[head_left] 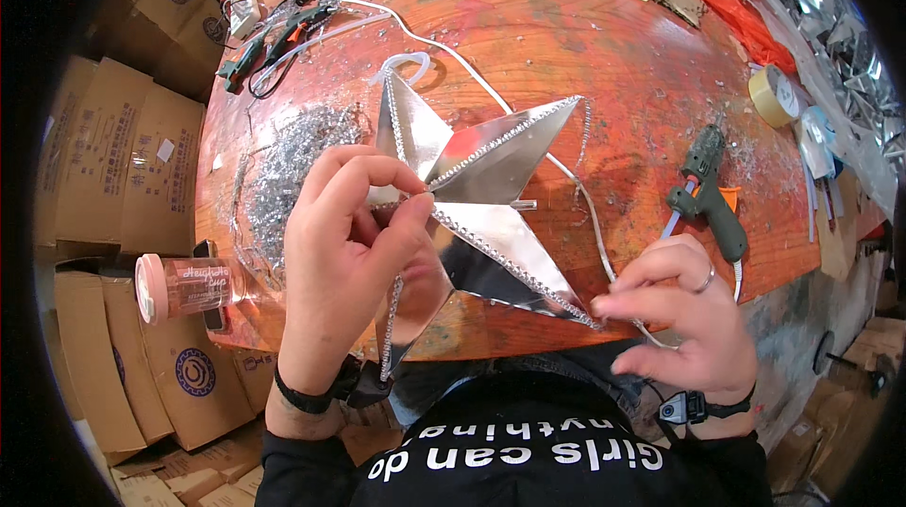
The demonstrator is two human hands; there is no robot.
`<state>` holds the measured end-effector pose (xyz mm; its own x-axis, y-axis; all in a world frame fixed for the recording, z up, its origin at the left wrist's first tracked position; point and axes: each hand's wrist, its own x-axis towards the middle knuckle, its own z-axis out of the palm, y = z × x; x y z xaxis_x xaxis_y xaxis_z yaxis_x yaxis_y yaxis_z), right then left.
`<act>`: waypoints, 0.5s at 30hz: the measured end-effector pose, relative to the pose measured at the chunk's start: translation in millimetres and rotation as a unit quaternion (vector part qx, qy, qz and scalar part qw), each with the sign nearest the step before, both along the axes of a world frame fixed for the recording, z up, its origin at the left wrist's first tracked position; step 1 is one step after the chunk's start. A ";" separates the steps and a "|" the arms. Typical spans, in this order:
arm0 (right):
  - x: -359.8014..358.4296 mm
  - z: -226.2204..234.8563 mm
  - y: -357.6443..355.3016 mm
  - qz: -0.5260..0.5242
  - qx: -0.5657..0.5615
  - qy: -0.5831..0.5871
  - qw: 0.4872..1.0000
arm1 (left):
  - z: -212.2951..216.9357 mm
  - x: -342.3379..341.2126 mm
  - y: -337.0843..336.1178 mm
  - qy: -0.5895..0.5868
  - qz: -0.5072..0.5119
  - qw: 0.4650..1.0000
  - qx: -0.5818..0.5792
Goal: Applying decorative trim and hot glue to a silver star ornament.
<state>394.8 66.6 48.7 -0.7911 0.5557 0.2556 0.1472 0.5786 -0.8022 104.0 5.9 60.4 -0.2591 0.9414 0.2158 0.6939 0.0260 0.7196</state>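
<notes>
A shiny silver five-pointed star (514,153) is held over the near side of the table, with silver bead trim (505,265) along several ridges. My left hand (354,233) is closed in a pinch at the star's centre, finger and thumb on the trim where the ridges meet. Beside the lower right tip, my right hand (684,309) has its thumb apart from its curved fingers. Its index fingertip is at the tip; whether it touches cannot be told. A short clear stick-like piece (525,205) shows at the notch between the two right points.
A green glue gun (708,188) lies to the right, more glue guns (302,26) at the far left. Tangled silver bead strands (302,163) are heaped beside a pink-lidded cup (193,284). Tape (774,97) is at right. A white cord (453,52) crosses the table (528,12). Cardboard boxes (127,153) stand left.
</notes>
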 end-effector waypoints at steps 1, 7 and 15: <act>-3.3 3.6 0.7 0.024 0.051 -0.029 0.998 | 0.6 1.1 -0.3 0.002 0.002 1.000 -0.005; -37.3 -9.0 -11.3 -0.065 0.216 -0.046 0.973 | -4.5 2.1 -1.3 0.028 0.009 0.999 0.022; -38.4 -14.6 -16.4 -0.060 0.243 -0.048 0.967 | -13.6 4.9 -1.4 0.055 0.016 0.996 0.062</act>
